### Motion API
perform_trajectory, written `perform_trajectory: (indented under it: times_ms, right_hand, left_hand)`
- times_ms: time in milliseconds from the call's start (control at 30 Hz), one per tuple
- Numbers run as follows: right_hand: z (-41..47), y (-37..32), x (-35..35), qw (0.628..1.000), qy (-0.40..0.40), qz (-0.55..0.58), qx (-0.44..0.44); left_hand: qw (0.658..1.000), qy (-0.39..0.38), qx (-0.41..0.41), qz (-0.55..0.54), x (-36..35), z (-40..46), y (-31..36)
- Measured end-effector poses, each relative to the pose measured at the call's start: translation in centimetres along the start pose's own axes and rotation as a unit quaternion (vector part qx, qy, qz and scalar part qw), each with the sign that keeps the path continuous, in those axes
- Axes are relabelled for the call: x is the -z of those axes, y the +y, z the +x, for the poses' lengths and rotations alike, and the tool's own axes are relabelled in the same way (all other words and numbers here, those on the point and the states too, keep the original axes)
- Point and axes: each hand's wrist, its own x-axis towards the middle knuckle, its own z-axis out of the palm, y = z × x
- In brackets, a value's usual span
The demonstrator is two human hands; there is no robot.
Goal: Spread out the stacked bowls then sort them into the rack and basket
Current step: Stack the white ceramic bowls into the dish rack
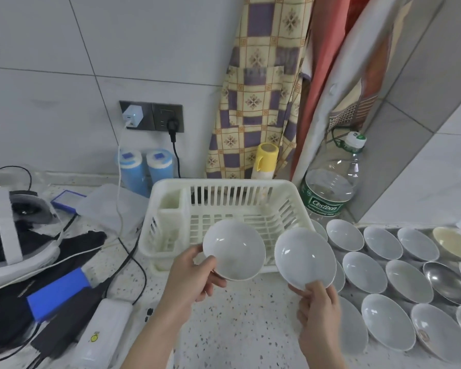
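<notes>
My left hand (194,275) pinches the rim of a white bowl (234,250), holding it tilted over the front edge of the white plastic basket (285,190). My right hand (318,312) pinches the near rim of a second white bowl (304,257), just right of the basket's front corner. Several white bowls (389,324) lie spread out in rows on the counter to the right, with a metal bowl (447,282) and a cream bowl (453,242) among them. The basket holds no bowls.
A large plastic water bottle (330,190) stands behind the basket's right corner, a yellow-capped bottle (265,161) behind it. A headset (8,235), cables, a blue box (59,291) and a white power strip (101,334) crowd the counter's left side. Speckled counter (245,328) lies between my forearms.
</notes>
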Motion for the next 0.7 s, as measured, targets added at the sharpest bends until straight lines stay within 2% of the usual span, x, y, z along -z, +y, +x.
perform_trajectory:
  times_ms: [267,467,600,700]
  right_hand:
    - [3.7,-4.2,-4.1,0.998,-0.039,-0.014,0.044]
    - [6.3,-4.9,-6.4,0.995,-0.079,-0.035,0.052]
    - [8.3,-4.2,-7.9,0.99,-0.105,-0.093,0.025]
    - [9.3,-3.3,-9.2,0.985,-0.118,-0.124,0.012]
  left_hand:
    - [0.995,0.064,-0.047,0.058,-0.4,5.8,1.9]
    - [0.994,0.069,0.014,0.08,0.3,10.2,2.1]
    - [0.99,0.061,0.047,0.118,0.8,13.0,2.0]
    - [0.99,0.051,0.077,0.105,0.7,14.7,1.7]
